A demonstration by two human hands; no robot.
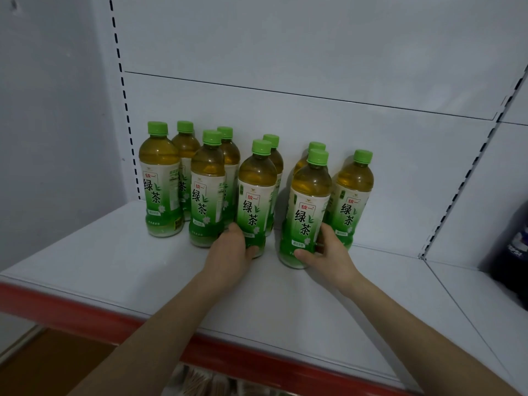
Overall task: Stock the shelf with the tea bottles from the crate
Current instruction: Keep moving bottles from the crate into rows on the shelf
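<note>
Several green-capped tea bottles with green and white labels stand upright in two rows on the white shelf (120,270). My left hand (231,252) is wrapped around the base of a front-row bottle (255,192) near the middle. My right hand (325,252) grips the base of the front bottle (310,207) to its right. Both held bottles stand on the shelf board. Another bottle (353,195) stands just right of my right hand. The crate is out of view.
The shelf has a red front strip (85,312) and a white back panel with slotted uprights (125,104). A dark bottle pack (511,252) sits on the adjoining shelf bay at the far right. Bare shelf board lies in front of the bottles.
</note>
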